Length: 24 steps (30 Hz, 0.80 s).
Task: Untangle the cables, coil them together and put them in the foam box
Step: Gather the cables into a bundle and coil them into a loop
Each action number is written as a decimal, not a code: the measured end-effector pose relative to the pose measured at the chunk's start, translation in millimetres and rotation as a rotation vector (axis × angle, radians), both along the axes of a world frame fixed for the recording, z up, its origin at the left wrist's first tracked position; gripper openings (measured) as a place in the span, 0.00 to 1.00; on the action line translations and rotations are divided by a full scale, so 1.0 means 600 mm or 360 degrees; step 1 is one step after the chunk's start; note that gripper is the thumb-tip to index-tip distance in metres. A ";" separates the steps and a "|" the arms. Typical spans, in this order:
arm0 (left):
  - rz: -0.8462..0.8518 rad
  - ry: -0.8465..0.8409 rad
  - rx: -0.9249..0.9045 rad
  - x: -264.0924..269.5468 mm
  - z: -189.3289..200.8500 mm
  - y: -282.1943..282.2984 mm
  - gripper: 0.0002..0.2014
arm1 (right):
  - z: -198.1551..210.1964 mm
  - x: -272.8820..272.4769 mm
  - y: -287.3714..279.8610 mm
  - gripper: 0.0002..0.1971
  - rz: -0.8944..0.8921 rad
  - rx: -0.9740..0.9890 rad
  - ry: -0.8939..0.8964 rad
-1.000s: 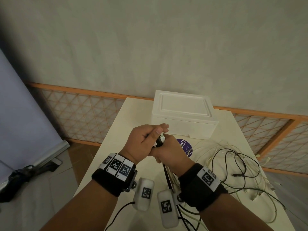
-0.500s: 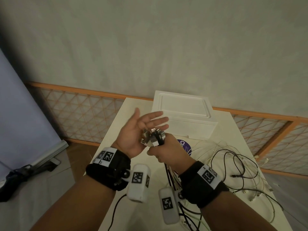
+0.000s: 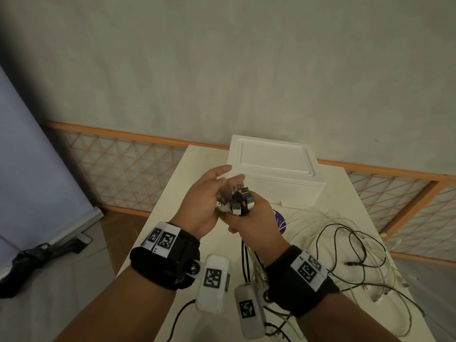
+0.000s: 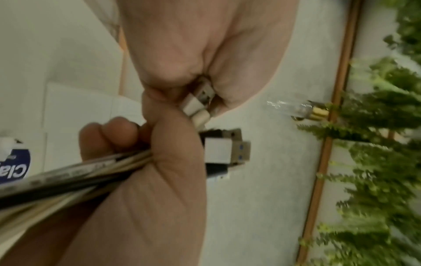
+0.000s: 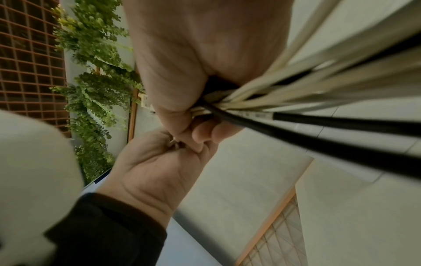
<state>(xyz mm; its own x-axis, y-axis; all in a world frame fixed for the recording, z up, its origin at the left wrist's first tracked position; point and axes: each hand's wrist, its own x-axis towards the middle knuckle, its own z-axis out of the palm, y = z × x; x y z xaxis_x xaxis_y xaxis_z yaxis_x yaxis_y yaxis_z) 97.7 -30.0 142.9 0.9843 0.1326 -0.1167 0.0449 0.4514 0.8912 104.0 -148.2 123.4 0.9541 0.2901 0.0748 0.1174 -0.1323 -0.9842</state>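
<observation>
My right hand [image 3: 251, 218] grips a bundle of black and white cables just below their USB plug ends [image 3: 240, 201], which stick up out of the fist. My left hand [image 3: 207, 193] is beside them, fingers extended, its palm touching the plugs. In the left wrist view a white plug [image 4: 198, 100] lies against the left palm [image 4: 193, 36], above the right hand [image 4: 159, 180] and a silver plug [image 4: 225, 153]. The bundle [image 5: 318, 90] fans out below the right hand [image 5: 193, 54]. The white foam box [image 3: 274, 164] stands behind with its lid on.
The rest of the cables [image 3: 345, 243] trail in loose tangled loops over the right half of the cream table [image 3: 187, 218]. A purple round sticker [image 3: 280, 222] lies in front of the box. An orange lattice fence [image 3: 123, 164] runs behind the table.
My left hand, wrapped over the plug ends a second ago, has let go and spread its fingers. The right hand keeps its grip on the bundle.
</observation>
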 end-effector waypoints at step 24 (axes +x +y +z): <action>0.0108 0.0017 0.0753 0.000 -0.016 0.033 0.05 | -0.017 -0.001 -0.003 0.13 -0.0152 -0.0261 -0.0283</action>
<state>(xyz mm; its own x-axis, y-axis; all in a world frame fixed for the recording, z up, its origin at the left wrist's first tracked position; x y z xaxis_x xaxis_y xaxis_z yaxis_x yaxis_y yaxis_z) 97.5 -10.0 133.5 0.9706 0.2377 -0.0380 0.0395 -0.0014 0.9992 103.4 -150.3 112.9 0.9537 0.2218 0.2032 0.2662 -0.3075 -0.9136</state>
